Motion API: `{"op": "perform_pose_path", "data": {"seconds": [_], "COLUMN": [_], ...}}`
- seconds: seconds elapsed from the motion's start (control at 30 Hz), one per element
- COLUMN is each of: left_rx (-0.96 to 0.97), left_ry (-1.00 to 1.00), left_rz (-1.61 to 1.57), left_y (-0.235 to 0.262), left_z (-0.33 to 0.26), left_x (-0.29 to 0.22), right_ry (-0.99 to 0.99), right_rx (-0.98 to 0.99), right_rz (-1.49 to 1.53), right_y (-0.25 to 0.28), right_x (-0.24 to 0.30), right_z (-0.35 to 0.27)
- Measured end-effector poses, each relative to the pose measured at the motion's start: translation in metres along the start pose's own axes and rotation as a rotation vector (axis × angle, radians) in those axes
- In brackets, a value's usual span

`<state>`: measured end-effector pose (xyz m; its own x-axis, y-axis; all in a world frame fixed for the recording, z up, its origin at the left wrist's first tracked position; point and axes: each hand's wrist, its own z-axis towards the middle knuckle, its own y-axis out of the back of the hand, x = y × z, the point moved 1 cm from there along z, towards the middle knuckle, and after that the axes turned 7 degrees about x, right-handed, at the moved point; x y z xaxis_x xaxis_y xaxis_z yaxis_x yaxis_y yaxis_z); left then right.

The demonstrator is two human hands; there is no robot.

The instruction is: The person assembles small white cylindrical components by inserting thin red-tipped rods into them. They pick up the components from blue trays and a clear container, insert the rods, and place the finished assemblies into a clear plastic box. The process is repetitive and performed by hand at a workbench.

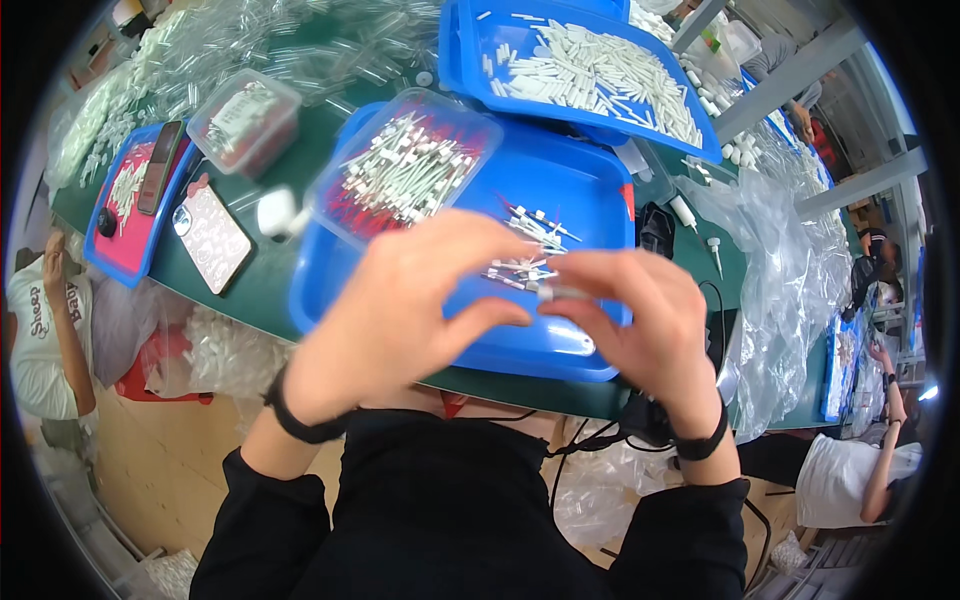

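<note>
Two hands meet above the blue plastic tray (560, 180): right hand (650, 320) fingers (590, 268) pinch a small grey plastic tube (558, 292), left hand (400, 310) fingers (490, 315) narrow just beside it.

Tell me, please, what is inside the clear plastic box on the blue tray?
The clear plastic box on the blue tray holds many small white stick-like parts with red showing beneath. The box bottom is covered by them.

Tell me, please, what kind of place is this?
Probably a small-parts assembly workshop: blue trays of many small white parts on a long green table, and other people seated along it, one in a white shirt.
</note>
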<state>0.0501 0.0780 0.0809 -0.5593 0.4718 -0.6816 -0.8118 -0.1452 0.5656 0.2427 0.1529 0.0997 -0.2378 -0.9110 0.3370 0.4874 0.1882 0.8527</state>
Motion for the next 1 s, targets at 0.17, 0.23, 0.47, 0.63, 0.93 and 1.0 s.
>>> {"op": "perform_pose_path", "data": {"seconds": [0.17,0.23,0.47,0.63,0.93,1.0], "left_rx": [-0.011,0.034,0.134,0.004,-0.234,-0.298], "left_ry": [0.33,0.416,0.487,0.547,0.49,0.45], "left_rz": [0.373,0.401,0.476,0.407,0.409,0.349], "left_y": [0.037,0.037,0.03,0.033,0.048,0.051], "left_z": [-0.003,-0.002,0.006,0.002,-0.009,-0.012], "left_x": [0.047,0.063,0.072,0.069,0.047,0.029], "right_ry": [-0.213,-0.34,-0.768,-0.759,-0.364,-0.301], "right_rx": [0.028,-0.09,0.074,0.047,-0.207,-0.193], "right_rz": [-0.009,-0.005,-0.269,-0.281,-0.11,0.114], "right_y": [0.01,0.016,0.008,0.001,0.03,0.03], "right_x": [-0.065,-0.104,-0.222,-0.229,-0.156,-0.126], "right_z": [0.031,0.056,0.08,0.084,0.07,0.061]}}
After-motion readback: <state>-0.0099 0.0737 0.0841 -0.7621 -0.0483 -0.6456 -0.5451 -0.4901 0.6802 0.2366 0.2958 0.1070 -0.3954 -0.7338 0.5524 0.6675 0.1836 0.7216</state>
